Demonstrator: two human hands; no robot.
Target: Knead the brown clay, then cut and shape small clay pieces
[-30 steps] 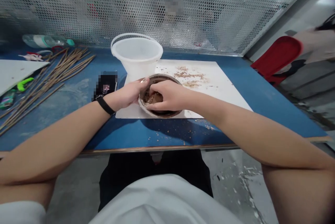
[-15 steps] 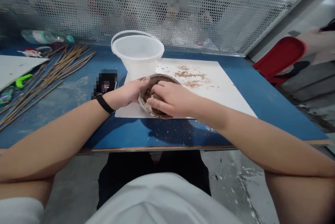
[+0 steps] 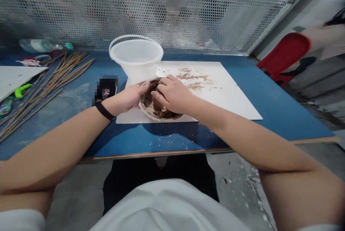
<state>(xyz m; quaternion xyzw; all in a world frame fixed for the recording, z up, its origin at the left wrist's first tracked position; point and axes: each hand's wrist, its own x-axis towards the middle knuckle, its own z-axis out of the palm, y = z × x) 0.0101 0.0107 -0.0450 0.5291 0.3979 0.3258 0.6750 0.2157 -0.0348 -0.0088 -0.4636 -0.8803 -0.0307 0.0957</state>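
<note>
The left hand [image 3: 128, 98] grips the rim of the bowl [image 3: 151, 116], mid-frame; the right hand [image 3: 174, 93], fingers curled, works inside brown stuff [image 3: 157, 105], probably soft and crumbly.

A workshop-like space, its exact kind unclear: a scuffed blue work table [image 3: 272, 98] with a bare edge stands before a perforated metal screen [image 3: 129, 4], as loose sticks [image 3: 54, 83] lie left of the hands, a crumb-strewn white board [image 3: 229, 90] sits beneath and right of them, and a stained grey floor [image 3: 234, 184] shows below.
</note>
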